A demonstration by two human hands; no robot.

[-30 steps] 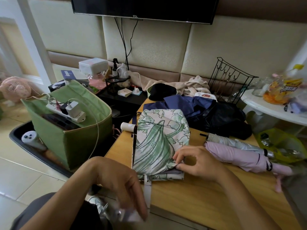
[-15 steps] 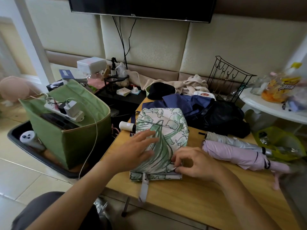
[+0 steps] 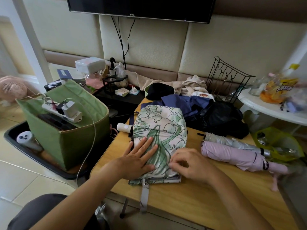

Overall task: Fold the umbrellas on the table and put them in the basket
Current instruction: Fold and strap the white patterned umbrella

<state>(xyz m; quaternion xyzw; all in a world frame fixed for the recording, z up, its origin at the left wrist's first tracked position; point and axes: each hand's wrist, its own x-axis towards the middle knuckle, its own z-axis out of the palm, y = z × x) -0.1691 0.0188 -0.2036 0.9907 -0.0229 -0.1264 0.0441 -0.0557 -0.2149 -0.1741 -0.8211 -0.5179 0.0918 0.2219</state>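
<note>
Leaf-print umbrella (image 3: 159, 130) fabric lies flattened under spread left hand (image 3: 138, 161); right hand (image 3: 191, 163) pinches its edge.

Readable text in the scene

The black television (image 3: 141, 7) on the far wall carries the brand "TCL" in small pale letters at the middle of its lower bezel. White lettering runs along a blue box (image 3: 64, 74) at far left, and bold print marks a yellow snack bag (image 3: 279, 90) on the white side table (image 3: 265, 108) at right; both are too blurred to read.
</note>
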